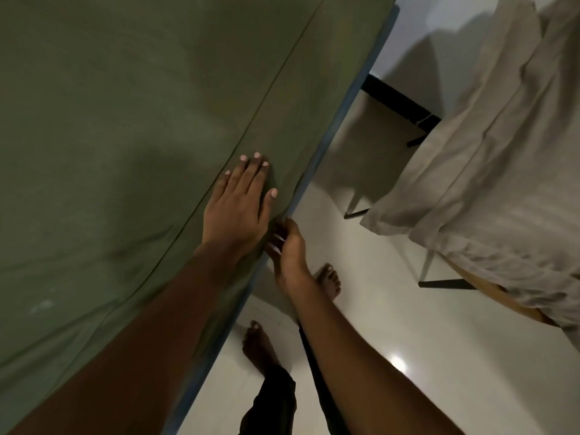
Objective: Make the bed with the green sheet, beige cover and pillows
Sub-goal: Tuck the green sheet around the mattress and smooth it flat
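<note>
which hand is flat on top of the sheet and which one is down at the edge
The left hand lies flat, palm down, on top of the green sheet. The right hand is lower, fingers curled at the sheet's edge beside the mattress.

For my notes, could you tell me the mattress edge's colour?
Blue mattress edge, head view.

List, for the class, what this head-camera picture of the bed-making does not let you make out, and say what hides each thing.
- Right hand fingertips: curled at the edge of the green sheet, hidden by the left hand and the fabric, so the grip is unclear.
- Pillows: none in frame.
- Beige cover: cut off by the right edge.
- Chair under it: mostly draped over.
- Bed's far end: beyond the top edge.
</note>
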